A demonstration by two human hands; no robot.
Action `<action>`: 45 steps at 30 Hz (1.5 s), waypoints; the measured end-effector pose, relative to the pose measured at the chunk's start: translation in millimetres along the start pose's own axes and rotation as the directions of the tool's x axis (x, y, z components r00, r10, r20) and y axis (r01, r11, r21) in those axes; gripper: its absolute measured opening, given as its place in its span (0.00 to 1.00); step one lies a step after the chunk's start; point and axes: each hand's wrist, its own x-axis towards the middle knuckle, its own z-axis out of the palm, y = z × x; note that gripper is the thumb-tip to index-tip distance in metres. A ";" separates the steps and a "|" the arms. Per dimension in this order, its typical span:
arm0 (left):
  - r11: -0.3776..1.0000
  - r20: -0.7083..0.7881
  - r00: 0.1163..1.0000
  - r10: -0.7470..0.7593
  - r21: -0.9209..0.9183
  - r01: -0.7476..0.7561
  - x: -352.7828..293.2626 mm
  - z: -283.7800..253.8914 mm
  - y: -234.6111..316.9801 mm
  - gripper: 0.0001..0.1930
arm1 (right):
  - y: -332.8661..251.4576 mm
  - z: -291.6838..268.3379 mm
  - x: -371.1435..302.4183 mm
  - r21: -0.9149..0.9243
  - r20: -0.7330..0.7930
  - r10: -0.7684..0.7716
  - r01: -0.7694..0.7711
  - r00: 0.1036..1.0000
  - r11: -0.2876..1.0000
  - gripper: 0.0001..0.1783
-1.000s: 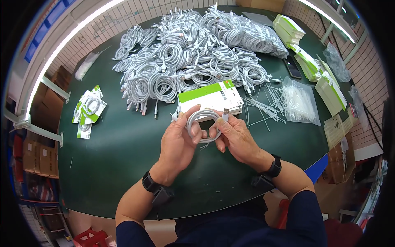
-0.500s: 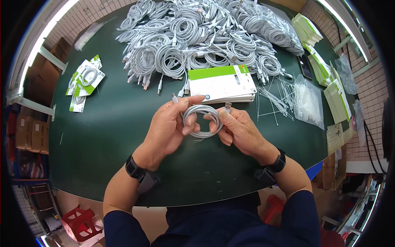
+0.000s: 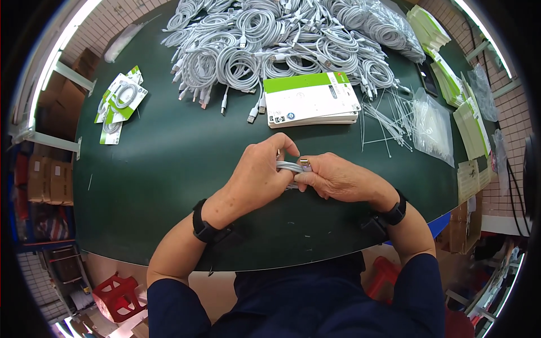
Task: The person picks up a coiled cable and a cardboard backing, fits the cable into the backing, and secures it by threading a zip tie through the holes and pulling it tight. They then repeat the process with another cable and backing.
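My left hand [image 3: 260,169] and my right hand [image 3: 338,177] are close together near the table's front, both closed on one coiled grey-white USB cable [image 3: 289,167]. The coil is turned edge-on, and most of it is hidden by my fingers. Its metal USB plug [image 3: 305,163] sticks up beside my right thumb and index finger. Just beyond my hands lies a stack of white and green packaging cards [image 3: 313,101]. A large heap of similar coiled cables [image 3: 248,39] spreads behind the cards.
Loose white cable ties [image 3: 389,124] and a clear bag of ties [image 3: 433,127] lie to the right. Beyond them are a phone [image 3: 427,79] and green-edged card stacks [image 3: 472,124]. Carded cables [image 3: 121,98] sit at the left on the dark green table [image 3: 163,186]. A red stool [image 3: 117,298] stands below.
The coil has turned from face-on to edge-on. My left hand has rolled over it, back of the hand up, and both hands have come closer together. The view has shifted slightly.
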 end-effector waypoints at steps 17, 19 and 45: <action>0.988 -0.285 0.949 0.133 -0.039 -0.150 4.9 -7.6 22.8 0.33 | 1.4 -5.8 -8.2 0.070 -0.278 -0.222 0.250 0.935 0.966 0.17; 0.805 -0.465 0.706 0.533 0.536 -0.254 8.7 -12.6 28.2 0.39 | 0.0 -12.9 -13.7 0.182 -0.335 -0.226 0.298 0.915 0.937 0.18; 0.656 -0.201 0.625 0.754 0.277 -0.702 32.0 5.7 24.6 0.16 | -3.1 -28.7 -24.0 0.617 -0.569 -0.090 0.497 0.817 0.610 0.23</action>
